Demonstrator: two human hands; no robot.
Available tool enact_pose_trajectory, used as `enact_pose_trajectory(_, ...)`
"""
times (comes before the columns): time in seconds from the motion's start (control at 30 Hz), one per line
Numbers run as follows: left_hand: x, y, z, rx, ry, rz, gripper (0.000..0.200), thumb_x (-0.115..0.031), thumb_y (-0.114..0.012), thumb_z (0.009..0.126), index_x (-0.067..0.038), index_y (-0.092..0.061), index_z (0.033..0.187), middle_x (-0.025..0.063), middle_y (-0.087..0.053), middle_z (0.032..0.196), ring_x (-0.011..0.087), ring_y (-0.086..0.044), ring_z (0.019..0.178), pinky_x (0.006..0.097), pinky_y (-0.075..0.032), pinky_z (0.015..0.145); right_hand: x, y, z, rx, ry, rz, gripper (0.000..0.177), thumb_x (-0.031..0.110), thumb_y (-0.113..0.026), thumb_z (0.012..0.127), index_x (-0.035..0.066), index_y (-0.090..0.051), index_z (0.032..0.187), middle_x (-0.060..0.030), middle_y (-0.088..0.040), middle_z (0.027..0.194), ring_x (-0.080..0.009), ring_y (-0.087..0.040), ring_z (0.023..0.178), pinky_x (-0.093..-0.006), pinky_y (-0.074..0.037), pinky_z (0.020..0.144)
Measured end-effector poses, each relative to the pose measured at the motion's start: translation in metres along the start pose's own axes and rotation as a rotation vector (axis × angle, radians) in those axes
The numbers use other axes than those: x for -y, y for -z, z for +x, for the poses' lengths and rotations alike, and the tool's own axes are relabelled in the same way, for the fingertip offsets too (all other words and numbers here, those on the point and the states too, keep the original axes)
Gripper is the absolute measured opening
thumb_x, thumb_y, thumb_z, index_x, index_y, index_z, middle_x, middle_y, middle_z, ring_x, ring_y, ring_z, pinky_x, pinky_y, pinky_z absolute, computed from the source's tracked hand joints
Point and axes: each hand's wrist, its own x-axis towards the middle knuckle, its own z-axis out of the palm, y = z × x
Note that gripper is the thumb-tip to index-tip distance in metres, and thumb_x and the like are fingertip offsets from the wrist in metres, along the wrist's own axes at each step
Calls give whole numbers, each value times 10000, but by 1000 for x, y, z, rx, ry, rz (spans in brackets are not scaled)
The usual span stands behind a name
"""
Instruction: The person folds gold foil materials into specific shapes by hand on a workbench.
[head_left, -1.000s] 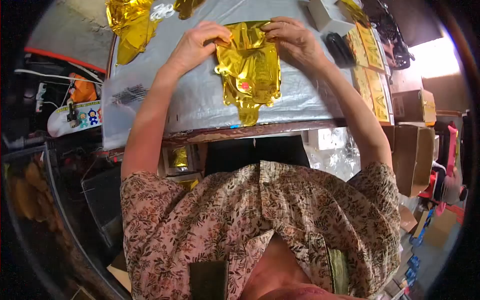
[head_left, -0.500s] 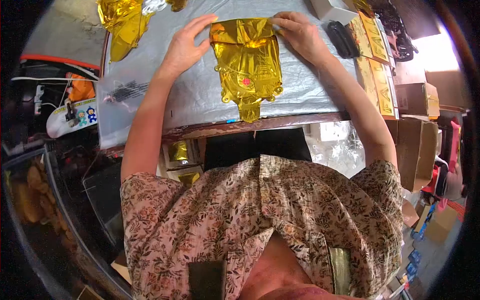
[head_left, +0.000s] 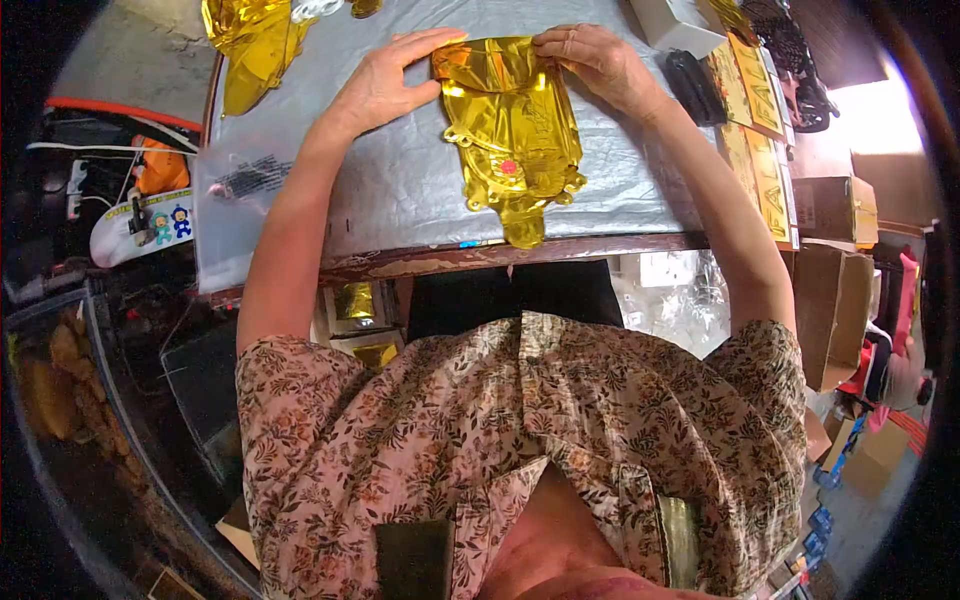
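Observation:
A shiny gold foil piece point(head_left: 515, 130) lies on the silver-grey table cover point(head_left: 400, 195), its far end folded over. Small loops line its sides, a red mark shows near its middle, and its narrow tab reaches the table's front edge. At the fold's left corner, my left hand point(head_left: 385, 88) touches the foil with its fingertips, thumb and fingers apart. My right hand point(head_left: 605, 68) has its fingers closed on the fold's right corner.
More gold foil point(head_left: 258, 60) lies at the back left, above a clear plastic bag point(head_left: 240, 200). At the right are a white box point(head_left: 680, 22), a black object point(head_left: 693, 88) and yellow printed boxes point(head_left: 765, 180). Cardboard boxes point(head_left: 832, 300) stand beyond the table's right side.
The gold foil has shifted slightly right and tilted. My left hand has moved right along with it, and my right hand's fingers now reach further over the fold's corner.

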Motion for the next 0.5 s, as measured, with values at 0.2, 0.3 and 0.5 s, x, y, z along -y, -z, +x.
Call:
enact_pose_trajectory(0.2,-6,5,7,88,-60,-26,661,-49,-632,836,-151,-560,1485,57,-554,1529,244,-465,1458,377,-342,1229,15,-1,-4,-51,-265,197,242,4,-648,952,18,-722,1181,-108,-744,1181,-266,-703,1101,-347,-546,974)
enact_pose_trajectory(0.3,-10,3,11,111,-42,-31,674,-50,-635,847,-166,-544,1504,53,-533,1551,245,-435,1481,384,-319,1245,21,-2,-1,-74,-462,337,232,19,-636,979,1,-719,1195,-98,-756,1152,-204,-703,1060,-315,-536,973)
enact_pose_trajectory(0.5,-5,-11,23,24,-44,-183,492,-209,-733,930,-95,-641,1400,40,-654,1417,189,-541,1375,339,-397,1163,16,-8,5,-160,-671,478,239,54,-645,996,-38,-713,1206,-50,-765,1075,-105,-670,1000,-272,-524,942)
